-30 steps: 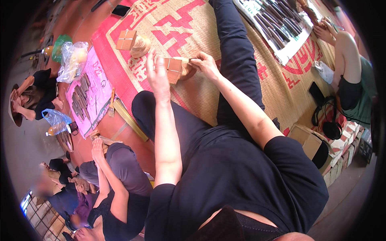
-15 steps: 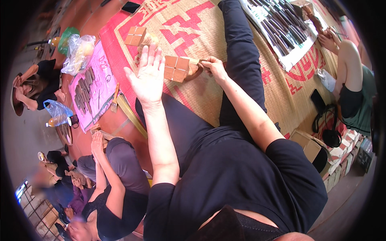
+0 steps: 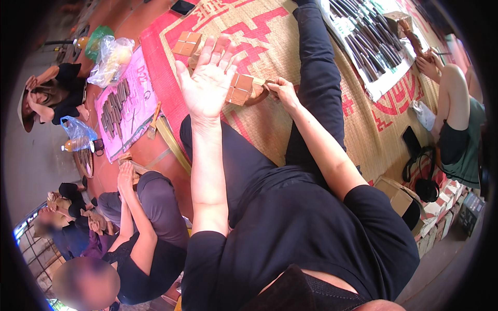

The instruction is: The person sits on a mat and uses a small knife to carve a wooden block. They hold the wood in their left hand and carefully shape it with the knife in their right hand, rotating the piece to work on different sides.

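My left hand (image 3: 208, 90) is raised palm up, its fingers spread and holding nothing. Beside it, partly behind its fingers, a reddish-brown wooden block (image 3: 240, 89) with pale cross lines rests over the mat. My right hand (image 3: 285, 93) pinches the end of a curved brown piece (image 3: 261, 97) reaching to that block; its exact kind I cannot make out. Beyond my left fingertips lies a second, similar wooden block (image 3: 187, 43). A pale wooden part next to it is mostly hidden by my left hand.
The patterned woven mat (image 3: 282, 41) lies under my legs. Dark sticks (image 3: 371, 46) cover a white sheet at far right; more lie on a pink sheet (image 3: 136, 85) at left, near a brush (image 3: 154, 120). Co-workers sit on both sides. A cardboard box (image 3: 392, 194) is at right.
The view has shifted, so most things appear farther right. My left hand has moved a little farther forward, staying open. My right hand keeps its pinch on the curved brown piece.
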`<action>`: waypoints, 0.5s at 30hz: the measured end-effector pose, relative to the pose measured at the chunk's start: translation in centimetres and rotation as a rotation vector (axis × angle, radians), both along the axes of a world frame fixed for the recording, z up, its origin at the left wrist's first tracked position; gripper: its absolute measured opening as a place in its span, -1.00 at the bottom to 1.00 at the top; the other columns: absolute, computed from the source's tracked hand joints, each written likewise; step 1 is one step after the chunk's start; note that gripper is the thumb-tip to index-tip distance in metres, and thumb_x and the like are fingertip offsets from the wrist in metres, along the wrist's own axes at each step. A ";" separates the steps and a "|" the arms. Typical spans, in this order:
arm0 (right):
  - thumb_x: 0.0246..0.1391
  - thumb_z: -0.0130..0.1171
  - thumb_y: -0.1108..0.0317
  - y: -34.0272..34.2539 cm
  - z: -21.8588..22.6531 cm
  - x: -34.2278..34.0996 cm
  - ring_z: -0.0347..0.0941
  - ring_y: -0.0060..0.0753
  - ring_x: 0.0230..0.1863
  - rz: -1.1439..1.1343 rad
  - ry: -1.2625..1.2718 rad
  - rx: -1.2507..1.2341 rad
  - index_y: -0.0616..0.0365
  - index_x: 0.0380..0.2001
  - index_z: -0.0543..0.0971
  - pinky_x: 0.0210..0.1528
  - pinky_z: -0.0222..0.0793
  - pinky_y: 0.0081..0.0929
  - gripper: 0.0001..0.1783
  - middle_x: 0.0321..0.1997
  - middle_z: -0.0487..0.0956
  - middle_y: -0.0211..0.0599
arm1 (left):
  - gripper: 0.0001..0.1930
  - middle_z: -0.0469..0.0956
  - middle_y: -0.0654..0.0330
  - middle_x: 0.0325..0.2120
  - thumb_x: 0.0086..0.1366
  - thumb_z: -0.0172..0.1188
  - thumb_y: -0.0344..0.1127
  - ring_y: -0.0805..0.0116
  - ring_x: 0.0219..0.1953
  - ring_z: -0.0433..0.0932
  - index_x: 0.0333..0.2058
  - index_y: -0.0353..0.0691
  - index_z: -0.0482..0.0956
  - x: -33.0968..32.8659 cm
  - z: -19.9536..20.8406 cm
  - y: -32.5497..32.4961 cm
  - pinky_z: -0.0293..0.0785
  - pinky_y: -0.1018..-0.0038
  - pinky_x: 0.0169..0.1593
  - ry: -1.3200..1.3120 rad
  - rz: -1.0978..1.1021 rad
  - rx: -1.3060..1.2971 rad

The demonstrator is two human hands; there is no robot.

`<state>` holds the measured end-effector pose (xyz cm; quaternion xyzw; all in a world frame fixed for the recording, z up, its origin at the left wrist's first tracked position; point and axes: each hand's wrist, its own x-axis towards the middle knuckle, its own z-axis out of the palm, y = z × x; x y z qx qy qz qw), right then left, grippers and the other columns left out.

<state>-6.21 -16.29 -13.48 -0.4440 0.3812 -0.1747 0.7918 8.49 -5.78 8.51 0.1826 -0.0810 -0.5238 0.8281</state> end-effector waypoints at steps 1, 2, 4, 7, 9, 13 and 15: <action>0.10 0.22 0.35 0.0 -0.3 0.1 0.28 -0.67 -0.64 0.002 0.000 -0.012 0.08 -0.54 0.41 -0.59 0.14 -0.64 -0.78 -0.63 0.42 -0.51 | -0.25 0.09 -0.11 0.32 0.35 -0.13 0.15 -0.09 0.38 0.01 0.30 -0.34 0.10 0.3 -0.3 -0.1 -0.14 0.00 0.41 0.057 -0.050 -0.079; 0.10 0.22 0.35 0.0 -0.7 0.3 0.28 -0.67 -0.64 0.004 0.000 -0.023 0.08 -0.54 0.41 -0.59 0.14 -0.64 -0.78 -0.63 0.42 -0.51 | -0.30 0.14 -0.11 0.30 0.36 -0.09 0.09 -0.09 0.36 0.06 0.28 -0.35 0.14 0.4 -0.3 0.0 -0.08 0.01 0.40 0.114 -0.101 -0.157; 0.11 0.22 0.36 -0.2 -1.3 0.1 0.28 -0.67 -0.64 -0.005 0.007 -0.039 0.08 -0.54 0.41 -0.59 0.14 -0.64 -0.79 -0.63 0.41 -0.51 | -0.49 0.38 -0.04 0.09 0.34 -0.05 -0.21 0.04 0.21 0.30 0.20 -0.35 0.23 -0.2 0.2 -0.7 0.10 0.15 0.34 -0.280 0.021 0.222; 0.11 0.21 0.36 -0.2 -1.3 0.0 0.28 -0.67 -0.63 0.003 0.011 -0.027 0.08 -0.54 0.41 -0.59 0.15 -0.65 -0.79 -0.63 0.41 -0.52 | -0.57 0.55 0.14 -0.27 0.21 -0.13 -0.57 0.29 -0.07 0.49 0.09 -0.33 0.33 -0.9 0.5 -1.3 0.29 0.35 0.20 -1.116 0.289 0.658; 0.12 0.20 0.35 -0.2 -1.0 0.0 0.28 -0.67 -0.63 0.019 0.026 -0.005 0.07 -0.54 0.41 -0.59 0.16 -0.65 -0.79 -0.63 0.41 -0.53 | -0.47 0.49 0.31 -0.56 0.07 -0.25 -0.72 0.48 -0.30 0.48 0.04 -0.29 0.37 -0.7 0.7 -1.7 0.36 0.44 0.07 -1.378 0.405 0.748; 0.11 0.20 0.34 -0.1 -0.7 0.0 0.26 -0.70 -0.64 0.019 0.060 -0.038 0.06 -0.55 0.43 -0.60 0.14 -0.66 -0.79 -0.63 0.40 -0.55 | -0.45 0.44 0.32 -0.59 0.05 -0.27 -0.72 0.46 -0.30 0.49 0.05 -0.29 0.36 -0.8 1.4 -2.1 0.38 0.44 0.06 -1.387 0.350 0.752; 0.06 0.22 0.33 0.0 -0.8 0.0 0.22 -0.73 -0.65 0.003 0.065 -0.039 0.05 -0.57 0.44 -0.62 0.09 -0.67 -0.80 -0.65 0.39 -0.56 | -0.43 0.41 0.33 -0.62 0.04 -0.28 -0.71 0.46 -0.31 0.49 0.07 -0.30 0.35 -1.5 2.0 -2.1 0.38 0.45 0.05 -1.371 0.324 0.801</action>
